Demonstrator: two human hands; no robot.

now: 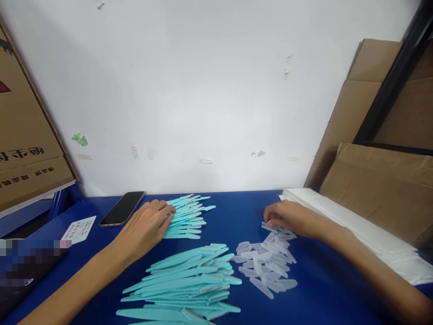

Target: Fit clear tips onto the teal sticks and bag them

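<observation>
A pile of mint-green eyebrow razors lies at the back of the blue table. My left hand rests over the left ends of this pile, its fingers curled and closed on a razor there; the fingertips are partly hidden. Nearer to me spreads a larger pile of the same razors, their metal edges showing at the right. Right of them is a heap of frosted, see-through blade caps. At the heap's far end my right hand reaches down, thumb and fingers pinched on a cap.
A dark-screened phone and a printed white card lie at the left, near a dark, blurred-out object. White sheets are stacked along the right edge. Cardboard stands behind them, and a carton at the left. A white wall closes off the back.
</observation>
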